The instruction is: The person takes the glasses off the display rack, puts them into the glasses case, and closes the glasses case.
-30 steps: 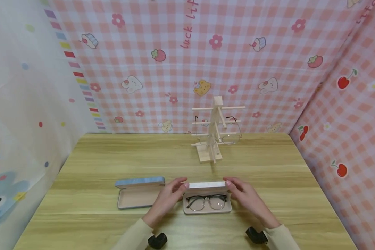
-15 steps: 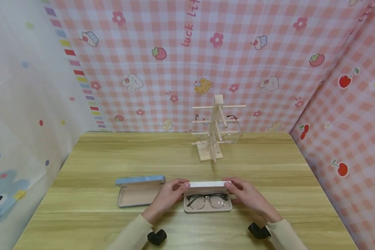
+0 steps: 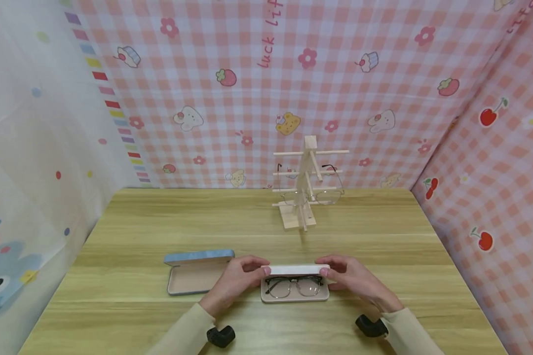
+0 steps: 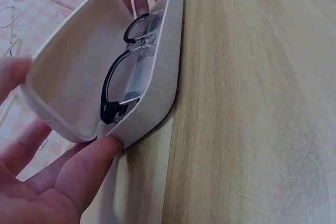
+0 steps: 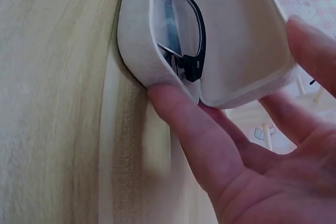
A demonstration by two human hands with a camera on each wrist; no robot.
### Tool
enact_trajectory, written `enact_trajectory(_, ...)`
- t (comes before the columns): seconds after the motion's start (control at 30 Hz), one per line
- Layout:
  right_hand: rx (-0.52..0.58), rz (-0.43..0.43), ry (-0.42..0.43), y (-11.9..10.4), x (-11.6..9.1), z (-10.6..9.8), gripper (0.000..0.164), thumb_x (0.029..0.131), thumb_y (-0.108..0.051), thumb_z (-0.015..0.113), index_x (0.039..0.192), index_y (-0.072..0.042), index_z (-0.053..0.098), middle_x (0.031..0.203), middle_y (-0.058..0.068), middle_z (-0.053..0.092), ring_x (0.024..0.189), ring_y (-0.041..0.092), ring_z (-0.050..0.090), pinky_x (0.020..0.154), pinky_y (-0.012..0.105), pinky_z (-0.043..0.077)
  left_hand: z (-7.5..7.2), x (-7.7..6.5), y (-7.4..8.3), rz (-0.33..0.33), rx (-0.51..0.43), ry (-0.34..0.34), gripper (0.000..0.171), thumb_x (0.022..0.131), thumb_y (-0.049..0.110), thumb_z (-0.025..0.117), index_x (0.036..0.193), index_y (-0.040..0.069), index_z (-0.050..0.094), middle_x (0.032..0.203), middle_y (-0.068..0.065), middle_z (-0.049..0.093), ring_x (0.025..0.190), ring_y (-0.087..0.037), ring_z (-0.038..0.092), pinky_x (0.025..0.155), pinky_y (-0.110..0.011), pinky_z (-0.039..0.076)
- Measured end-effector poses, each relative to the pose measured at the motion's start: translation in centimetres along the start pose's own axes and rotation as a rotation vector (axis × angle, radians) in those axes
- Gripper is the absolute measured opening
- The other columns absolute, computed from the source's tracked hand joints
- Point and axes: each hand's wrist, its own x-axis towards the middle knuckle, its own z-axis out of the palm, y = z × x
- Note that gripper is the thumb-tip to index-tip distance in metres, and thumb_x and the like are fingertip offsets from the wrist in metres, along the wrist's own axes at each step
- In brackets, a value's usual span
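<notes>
A white glasses case (image 3: 295, 269) stands part-way open on the table, its lid tilted up at the back. Inside its base lie black half-rim glasses (image 4: 109, 111), lenses toward the person. My left hand (image 3: 239, 277) grips the left end of the case, thumb at the lid's front edge and another finger touching the base. At the opposite end, my right hand (image 3: 354, 280) holds the lid in the same way, with a finger against the base's side. The lid's hinge is mostly hidden.
Left of my left hand sits an open blue glasses case (image 3: 200, 257) with a beige lining, partly covered by that hand. Behind stands a wooden display rack (image 3: 310, 144) with pegs, carrying thin wire-rimmed glasses (image 3: 328, 198). Patterned cloth hangs around the table (image 3: 160, 217).
The white case's lid has come down and forward, with both hands moving along with it. The glasses inside and the blue case stay where they were.
</notes>
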Motion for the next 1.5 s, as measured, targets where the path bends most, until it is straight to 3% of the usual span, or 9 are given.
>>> enact_trajectory(0.17, -0.068, -0.04, -0.023, 0.2, -0.1, -0.2, 0.048, 0.099, -0.02, 0.072, 0.137, 0.007, 0.059, 0.124, 0.02, 0.067, 0.111, 0.028, 0.065, 0.089, 0.029, 0.059, -0.3, -0.1, -0.2, -0.012, 0.017, 0.004, 0.039, 0.089, 0.019, 0.082, 0.12, -0.002, 0.072, 0.118, -0.013, 0.073, 0.107, -0.022, 0.068, 0.091, -0.029, 0.058)
enact_trajectory(0.4, -0.127, -0.069, -0.028, 0.4, -0.2, -0.1, 0.045, 0.096, -0.02, 0.076, 0.133, 0.002, 0.063, 0.134, 0.02, 0.063, 0.12, 0.027, 0.061, 0.098, 0.023, 0.052, -0.3, -0.4, -0.3, -0.009, 0.024, -0.006, 0.038, 0.083, 0.014, 0.086, 0.116, -0.001, 0.074, 0.115, -0.011, 0.074, 0.106, -0.023, 0.069, 0.09, -0.029, 0.058)
enact_trajectory(0.5, -0.156, -0.08, -0.016, 0.4, -0.3, -0.1, 0.045, 0.094, -0.021, 0.078, 0.132, 0.0, 0.065, 0.136, 0.021, 0.061, 0.122, 0.031, 0.059, 0.101, 0.026, 0.05, -0.4, -0.3, -0.4, -0.005, 0.019, -0.016, 0.037, 0.083, 0.012, 0.086, 0.116, -0.001, 0.074, 0.115, -0.012, 0.074, 0.106, -0.023, 0.069, 0.09, -0.029, 0.058)
enact_trajectory(0.73, -0.186, -0.067, 0.011, 0.4, -0.3, 0.2, 0.045, 0.088, -0.022, 0.084, 0.127, -0.007, 0.068, 0.137, 0.016, 0.061, 0.13, 0.037, 0.055, 0.11, 0.039, 0.047, -0.4, -0.5, -0.5, 0.036, 0.071, -0.009, 0.034, 0.081, 0.01, 0.088, 0.113, 0.004, 0.077, 0.13, -0.013, 0.068, 0.121, -0.029, 0.064, 0.108, -0.044, 0.05)
enact_trajectory(0.97, -0.225, -0.068, 0.041, 0.2, -0.1, 0.3, 0.046, 0.085, -0.02, 0.087, 0.126, -0.007, 0.07, 0.138, 0.016, 0.06, 0.134, 0.041, 0.051, 0.115, 0.058, 0.039, -0.4, -0.6, -0.7, 0.065, 0.069, 0.004, 0.034, 0.079, 0.008, 0.089, 0.11, 0.004, 0.078, 0.138, -0.018, 0.063, 0.131, -0.034, 0.057, 0.1, -0.029, 0.055)
enact_trajectory(1.17, -0.271, -0.031, 0.062, 0.3, 0.0, 0.4, 0.043, 0.083, -0.022, 0.088, 0.122, -0.013, 0.073, 0.138, 0.012, 0.061, 0.134, 0.038, 0.052, 0.115, 0.057, 0.039, -0.3, -0.6, -0.8, 0.068, 0.082, 0.0, 0.034, 0.078, 0.005, 0.088, 0.11, 0.004, 0.077, 0.142, -0.019, 0.06, 0.137, -0.038, 0.051, 0.1, -0.029, 0.054)
enact_trajectory(1.3, -0.317, -0.061, 0.076, 0.5, 0.0, 0.5, 0.043, 0.081, -0.021, 0.09, 0.12, -0.015, 0.074, 0.137, 0.011, 0.061, 0.133, 0.037, 0.053, 0.114, 0.053, 0.04, -0.2, -0.6, -0.8, 0.07, 0.089, -0.011, 0.034, 0.079, 0.003, 0.087, 0.111, 0.003, 0.076, 0.145, -0.022, 0.057, 0.137, -0.039, 0.052, 0.103, -0.032, 0.053)
enact_trajectory(1.4, -0.332, -0.097, 0.092, 0.6, 0.0, 0.7, 0.043, 0.078, -0.017, 0.092, 0.117, -0.015, 0.074, 0.136, 0.012, 0.06, 0.132, 0.038, 0.052, 0.112, 0.041, 0.043, -0.1, -0.6, -0.9, 0.082, 0.098, -0.027, 0.035, 0.078, 0.001, 0.086, 0.111, 0.002, 0.074, 0.145, -0.023, 0.055, 0.135, -0.04, 0.052, 0.105, -0.035, 0.051)
enact_trajectory(1.5, -0.249, -0.122, 0.077, 0.8, -0.2, 1.2, 0.043, 0.076, -0.005, 0.091, 0.115, -0.008, 0.072, 0.139, 0.019, 0.055, 0.131, 0.043, 0.051, 0.103, 0.033, 0.053, 0.0, -0.7, -1.0, 0.102, 0.12, -0.043, 0.036, 0.077, -0.002, 0.087, 0.11, 0.001, 0.072, 0.143, -0.022, 0.056, 0.135, -0.041, 0.052, 0.107, -0.036, 0.05)
